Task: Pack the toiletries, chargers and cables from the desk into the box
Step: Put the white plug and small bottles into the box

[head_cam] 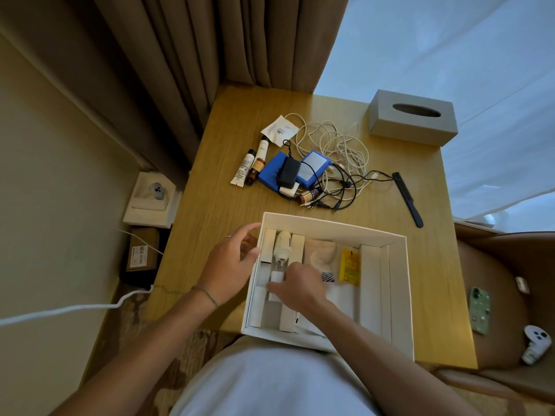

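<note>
Down at the six o'clock edge of the desk (210,187), the white box (399,295) sits open, and the left hand (231,262) braces its nine o'clock wall from outside, fingers loosely curled over the rim, clasping only cardboard. Reaching in palm-down with wrist bent, the right hand (300,288) pinches a small white charger (275,277) between fingertips in the left compartment, just below a white bottle (282,246). Still unpacked toward twelve o'clock lie the tubes (250,168), blue packs (300,171), tangled cables (339,151) and a black comb (408,199).
</note>
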